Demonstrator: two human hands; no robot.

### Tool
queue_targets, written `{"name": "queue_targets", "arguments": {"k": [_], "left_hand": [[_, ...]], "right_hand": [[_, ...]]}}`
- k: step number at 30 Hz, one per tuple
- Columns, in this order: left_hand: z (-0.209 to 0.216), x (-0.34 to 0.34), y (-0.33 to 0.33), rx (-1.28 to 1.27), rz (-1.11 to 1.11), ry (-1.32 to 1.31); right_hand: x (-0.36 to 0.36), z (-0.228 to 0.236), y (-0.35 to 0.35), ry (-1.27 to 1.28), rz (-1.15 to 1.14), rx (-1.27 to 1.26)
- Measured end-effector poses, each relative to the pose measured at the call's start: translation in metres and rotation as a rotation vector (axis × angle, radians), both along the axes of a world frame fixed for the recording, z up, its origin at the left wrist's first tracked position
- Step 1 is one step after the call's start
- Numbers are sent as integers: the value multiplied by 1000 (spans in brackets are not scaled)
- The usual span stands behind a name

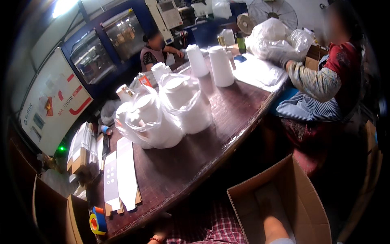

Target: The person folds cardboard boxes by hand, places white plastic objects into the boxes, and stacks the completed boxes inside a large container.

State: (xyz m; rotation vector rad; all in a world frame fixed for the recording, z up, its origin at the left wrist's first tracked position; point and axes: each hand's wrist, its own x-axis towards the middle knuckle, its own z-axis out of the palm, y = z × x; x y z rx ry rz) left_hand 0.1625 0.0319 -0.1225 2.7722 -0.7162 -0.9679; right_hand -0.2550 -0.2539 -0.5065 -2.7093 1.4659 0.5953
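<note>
My right forearm reaches down into an open cardboard box [306, 203] at the lower right. My right hand [266, 205] lies against its inside in shadow, and its fingers are too dim to make out. Low in the middle, beside the table's front edge, is my left hand [163, 226], with a red bracelet at the wrist. It is dark and its fingers are hidden. On the brown table [162, 175], nearest the left hand, rests a flattened white and grey carton [126, 175]. White plastic jugs in clear bags [162, 118] stand further back.
A tape dispenser [97, 221] sits at the table's near left corner. Bundled flat cartons [83, 150] lie behind it. Two bare white jugs [221, 67] stand at the back. A co-worker [321, 81] sits at the right by white bags; another person [152, 53] is across the table.
</note>
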Motion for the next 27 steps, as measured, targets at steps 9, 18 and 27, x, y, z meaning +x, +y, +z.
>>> {"name": "queue_targets", "arguments": {"k": [9,18,27], "left_hand": [[-8,7,11,-104,125,69],[6,23,68,-404,-31,-156],[127,120,123,-473,-93,-872]], "right_hand": [[48,74,-23,217,175,24],[-1,75,-74,132,101,231],[25,345,-25,-1413,-198,130]]}}
